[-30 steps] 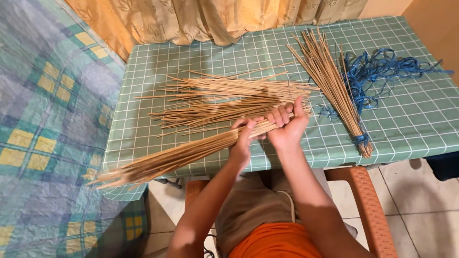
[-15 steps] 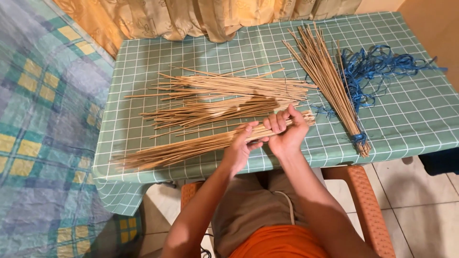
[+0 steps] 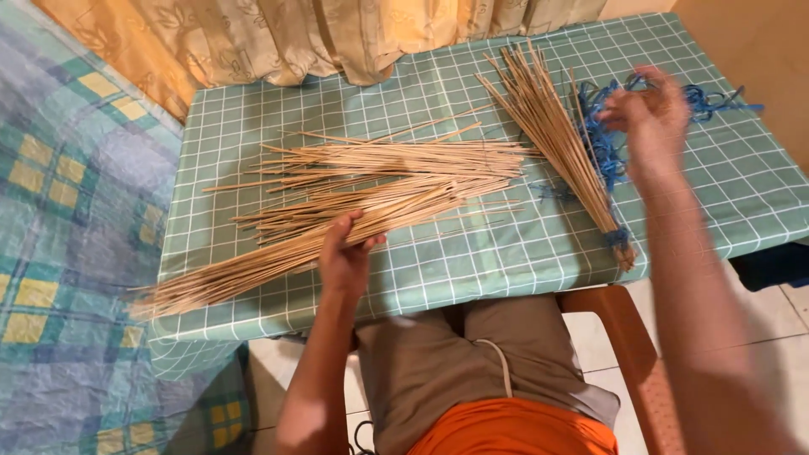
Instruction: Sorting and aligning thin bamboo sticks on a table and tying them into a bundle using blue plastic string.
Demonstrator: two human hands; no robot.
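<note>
Pale tan sticks — a long, loose bundle — were held near their middle by the left hand, whose grip was closed around them, the thumb over the top. The bundle lay slanted across the green checked surface, its thin ends jutting past the left edge above a blue-and-yellow patterned bed cover. Just behind it, touching in places, a spread of loose sticks was scattered flat on the cloth.

The right hand was raised over the far right of the surface, blurred, its fingers curled at a tangle of blue plastic cord; whether any strand was actually pinched could not be told. Beside the cord a second bundle was seen — fanned at the far end, tied with blue cord at the near end by the surface's front edge.

Cream curtains were hung behind, and an orange chair arm was visible below.
</note>
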